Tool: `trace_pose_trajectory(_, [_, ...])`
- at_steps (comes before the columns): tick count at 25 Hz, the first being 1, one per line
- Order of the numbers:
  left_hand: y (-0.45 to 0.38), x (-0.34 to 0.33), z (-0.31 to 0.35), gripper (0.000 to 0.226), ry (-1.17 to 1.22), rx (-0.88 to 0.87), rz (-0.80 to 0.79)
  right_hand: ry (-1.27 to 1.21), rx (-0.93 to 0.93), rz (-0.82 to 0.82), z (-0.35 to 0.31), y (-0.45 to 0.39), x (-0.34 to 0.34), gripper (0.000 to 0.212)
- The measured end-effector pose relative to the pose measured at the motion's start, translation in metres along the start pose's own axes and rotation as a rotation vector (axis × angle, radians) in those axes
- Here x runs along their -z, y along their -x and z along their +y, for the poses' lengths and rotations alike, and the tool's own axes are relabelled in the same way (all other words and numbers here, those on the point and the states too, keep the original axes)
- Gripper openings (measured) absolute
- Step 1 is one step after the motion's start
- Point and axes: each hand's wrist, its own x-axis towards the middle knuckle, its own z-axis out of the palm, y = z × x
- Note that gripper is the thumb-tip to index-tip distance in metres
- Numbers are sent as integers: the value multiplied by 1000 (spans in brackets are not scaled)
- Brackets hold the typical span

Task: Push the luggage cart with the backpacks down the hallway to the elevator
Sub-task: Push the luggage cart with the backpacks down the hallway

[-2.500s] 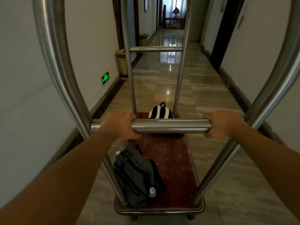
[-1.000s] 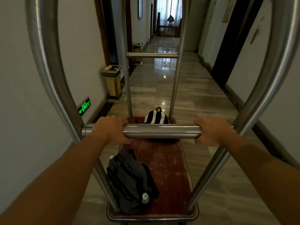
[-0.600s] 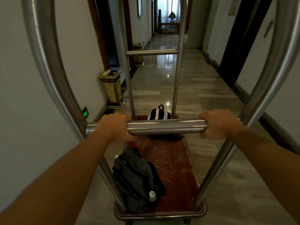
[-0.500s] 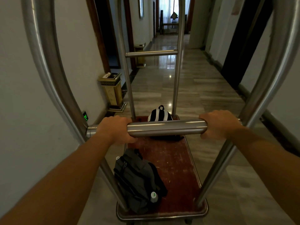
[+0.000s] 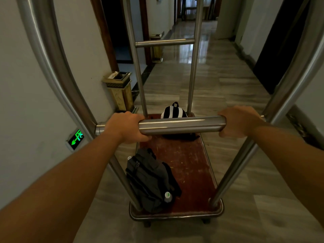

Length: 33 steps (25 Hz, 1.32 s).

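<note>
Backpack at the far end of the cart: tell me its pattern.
The far backpack has black and white vertical stripes, seen in the head view.

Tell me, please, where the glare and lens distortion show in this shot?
Head view: bright glare on the polished floor far down the hallway, thin highlights along the handle bar; the wide lens bows the cart's near posts outward; foreground dim.
</note>
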Motion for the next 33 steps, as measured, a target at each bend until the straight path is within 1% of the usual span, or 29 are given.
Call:
trace_pose_trajectory(6, [-88,-10,-76,48,-2,-38,13,-25,-33,-46,-12,-106,-11,36])
trace_pose_trajectory(13, [-197,-23,-184,57,-40,-98,-8,-23,-108,-46,-45,-233,-26,32])
trace_pose_trajectory(17, [-261,-30,-240,55,-18,-118,-27,-45,-148,-76,-55,-307,-39,34])
trace_pose_trajectory(20, [-313,-36,-279,53,-15,-130,-48,-19,-159,-56,-59,-366,-48,38])
trace_pose_trajectory(23, [-369,-44,-314,50,-6,-131,-45,-27,-149,-35,-54,-424,-61,41])
trace_pose_trajectory(29, [-488,-63,-366,57,-22,-131,-26,-2,-178,-5,-31,-539,-82,41])
trace_pose_trajectory(33, [-575,-70,-393,56,-3,-135,-39,-54,-197,-51,-5,-624,-94,41])
